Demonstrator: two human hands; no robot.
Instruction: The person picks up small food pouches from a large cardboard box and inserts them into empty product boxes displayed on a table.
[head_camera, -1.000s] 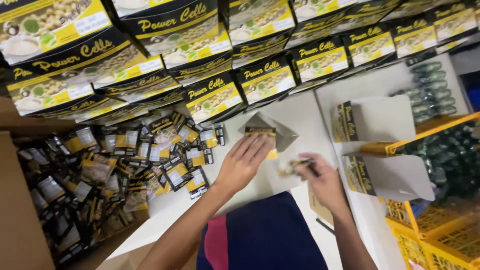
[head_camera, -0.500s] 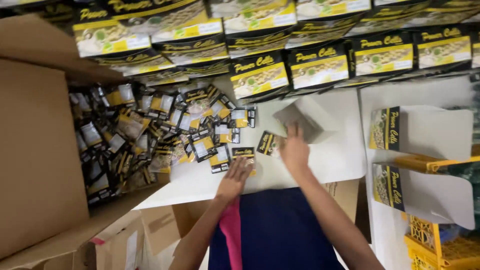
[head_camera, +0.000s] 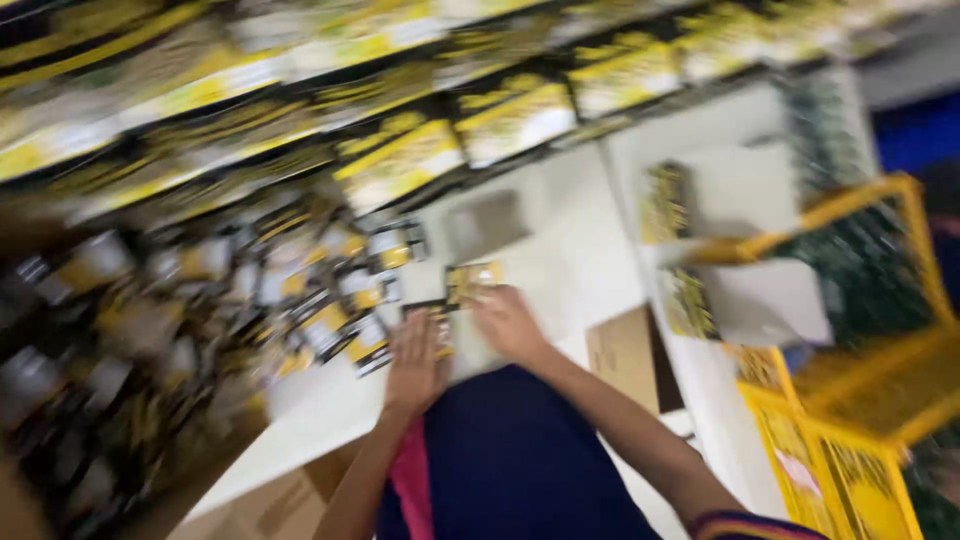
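Note:
The whole view is motion-blurred. My left hand (head_camera: 415, 360) lies flat, fingers stretched out, on a small black-and-yellow sachet (head_camera: 437, 325) near the white table's (head_camera: 560, 260) front edge. Just to its right, my right hand (head_camera: 507, 322) touches another black-and-yellow sachet (head_camera: 472, 281); the blur hides whether its fingers grip it. A heap of several similar sachets (head_camera: 250, 300) spreads across the table to the left of both hands. A grey folded piece (head_camera: 487, 222) lies beyond my right hand.
A row of black-and-yellow cartons (head_camera: 400, 160) lines the far side. White open boxes (head_camera: 740, 290) stand at right, beside yellow crates (head_camera: 860, 300). A brown cardboard box (head_camera: 625, 350) sits below the table, with more cardboard (head_camera: 280, 505) at lower left.
The camera has swung sharply and the view has blurred. My right hand has drawn back from the grey piece to a sachet near the table's front edge. My left hand stays by the sachets.

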